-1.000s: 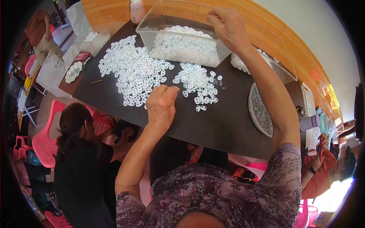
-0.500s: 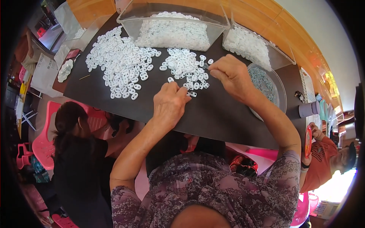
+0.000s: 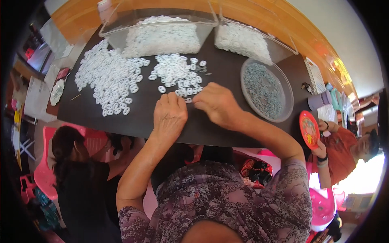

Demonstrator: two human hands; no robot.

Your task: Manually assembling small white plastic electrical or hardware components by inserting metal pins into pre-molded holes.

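Close to the table's front edge, my left hand (image 3: 170, 112) is closed, fingertips pinched at the near side of a small heap of white two-holed plastic pieces (image 3: 172, 71). What it pinches is hidden under the fingers. My right hand (image 3: 218, 104) is also closed, thumb and forefinger together, a short gap from the left fingertips. Anything in that pinch is too small to make out. A white piece (image 3: 188, 100) lies between the two hands. A few small grey metal bits (image 3: 201, 69) are at the heap's right edge.
A larger white heap (image 3: 107, 77) spreads at the left. Behind stand two clear bins (image 3: 162, 38) (image 3: 243, 42) of white pieces. A round clear tub (image 3: 288, 95) of grey metal parts sits right. A person at the right holds a red plate (image 3: 310, 129); another sits at the left.
My right hand has come from the grey bits toward my left hand and lower. My left hand stays closed by the heap. The person at the right has turned the red plate into fuller view.
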